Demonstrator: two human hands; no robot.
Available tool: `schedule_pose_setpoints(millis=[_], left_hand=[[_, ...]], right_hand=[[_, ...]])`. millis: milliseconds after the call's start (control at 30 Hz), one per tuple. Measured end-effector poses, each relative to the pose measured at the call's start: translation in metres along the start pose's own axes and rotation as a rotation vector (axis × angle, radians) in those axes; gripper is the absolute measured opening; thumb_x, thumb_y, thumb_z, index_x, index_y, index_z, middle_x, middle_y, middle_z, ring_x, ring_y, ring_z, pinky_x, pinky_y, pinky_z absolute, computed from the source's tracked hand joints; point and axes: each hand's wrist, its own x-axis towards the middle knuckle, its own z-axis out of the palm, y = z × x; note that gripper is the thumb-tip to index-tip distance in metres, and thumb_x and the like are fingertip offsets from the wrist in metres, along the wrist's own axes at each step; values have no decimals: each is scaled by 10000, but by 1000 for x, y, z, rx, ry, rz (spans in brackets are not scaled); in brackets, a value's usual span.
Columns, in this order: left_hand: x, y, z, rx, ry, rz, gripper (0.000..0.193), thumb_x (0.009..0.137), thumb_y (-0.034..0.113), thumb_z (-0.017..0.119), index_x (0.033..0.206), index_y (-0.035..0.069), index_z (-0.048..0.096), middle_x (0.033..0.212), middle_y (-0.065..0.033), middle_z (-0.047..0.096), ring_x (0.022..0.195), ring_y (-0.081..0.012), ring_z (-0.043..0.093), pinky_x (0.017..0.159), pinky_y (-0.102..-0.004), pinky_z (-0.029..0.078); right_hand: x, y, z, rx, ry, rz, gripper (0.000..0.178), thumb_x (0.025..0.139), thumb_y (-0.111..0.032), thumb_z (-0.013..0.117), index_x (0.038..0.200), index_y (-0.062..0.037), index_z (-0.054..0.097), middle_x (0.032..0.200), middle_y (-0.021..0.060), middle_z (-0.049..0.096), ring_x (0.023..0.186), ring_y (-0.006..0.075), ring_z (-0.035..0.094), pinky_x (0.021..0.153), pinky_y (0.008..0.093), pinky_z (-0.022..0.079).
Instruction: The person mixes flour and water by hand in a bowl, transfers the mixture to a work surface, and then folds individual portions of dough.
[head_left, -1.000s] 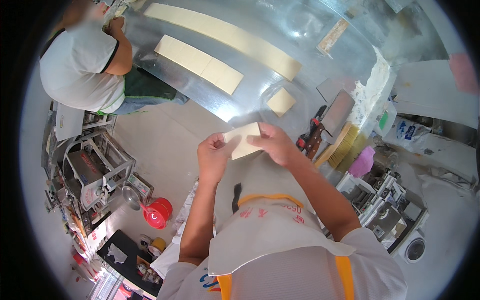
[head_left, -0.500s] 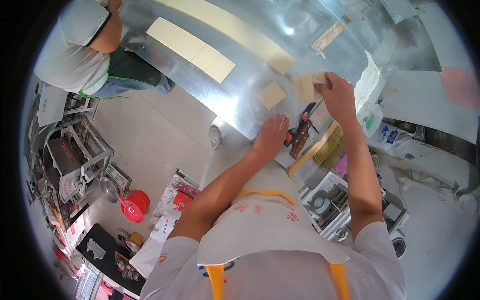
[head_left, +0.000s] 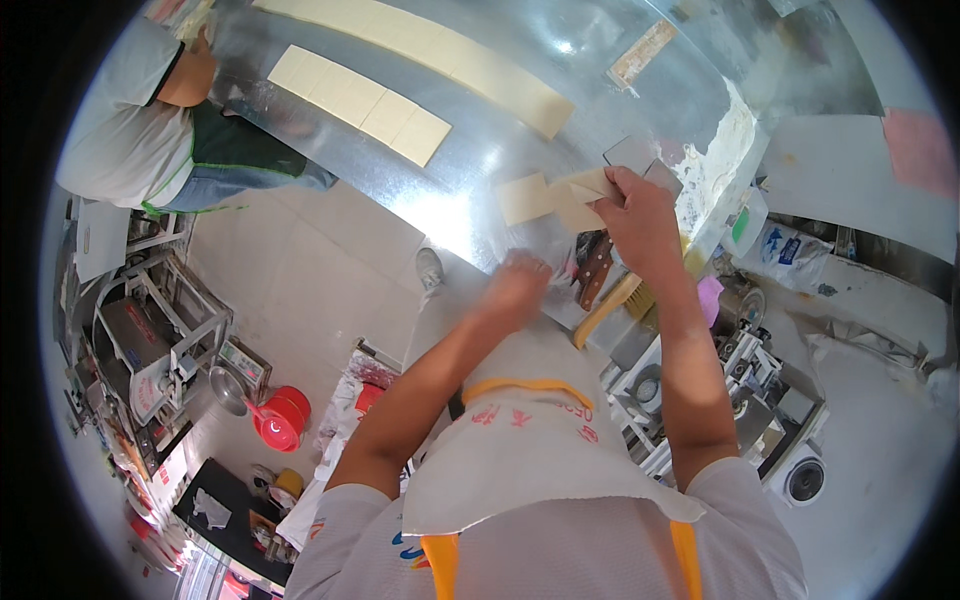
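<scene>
Fingers clamped on a dough sheet (head_left: 574, 205) beyond the brush (head_left: 606, 312), the right hand (head_left: 640, 220) has swung it left to the dough square (head_left: 523, 198). The left hand (head_left: 516, 289) blurs; I can't tell its fingers.

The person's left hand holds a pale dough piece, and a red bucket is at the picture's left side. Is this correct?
Not quite: the head view shows the right hand, not the left hand, holding the pale dough piece. The red bucket is at the left.
</scene>
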Motion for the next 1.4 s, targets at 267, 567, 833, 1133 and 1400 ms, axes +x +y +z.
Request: schedule_pose_setpoints(millis=[267, 567, 833, 1133, 1400], left_hand=[[2, -14, -35, -1690, 349, -552, 528, 1098, 403, 521, 1416, -11, 604, 1424, -183, 643, 1348, -335, 594, 1154, -479, 461], [10, -40, -4, -2101, 299, -466, 470, 1120, 284, 610, 1475, -19, 549, 1355, -140, 678, 1203, -245, 689, 1033, -373, 556], [21, -32, 12, -1494, 345, -776, 416, 945, 329, 844, 1167, 5, 706, 1017, -66, 736, 871, -141, 687, 727, -296, 543], [38, -25, 6, -739, 310, -898, 431, 857, 373, 920, 831, -1, 707, 659, -59, 699, 571, -117, 630, 569, -320, 529], [39, -30, 11, -573, 380, -734, 427, 881, 355, 887, 850, -22, 690, 684, -101, 732, 575, -145, 668, 579, -341, 550]], right_hand=[[-13, 17, 23, 570, -291, 165, 401, 941, -207, 702, 1265, 28, 682, 909, 110, 756, 782, 257, 695, 753, 403, 545], [-4, 120, 126, 489, -516, 249, 388, 1055, -264, 694, 1312, 26, 676, 1129, 33, 730, 1004, 124, 639, 948, 297, 502], [-12, 151, 159, 631, -256, 379, 363, 1074, -262, 655, 1295, 25, 672, 1116, 59, 737, 996, 144, 645, 937, 313, 506], [-12, 145, 177, 291, 9, 257, 314, 1049, -234, 584, 1239, 5, 657, 1142, 258, 713, 1077, 459, 669, 973, 476, 517], [-5, 130, 181, 56, 287, 79, 338, 1002, -85, 600, 1324, 15, 620, 1294, 265, 654, 1242, 483, 574, 1078, 552, 429]])
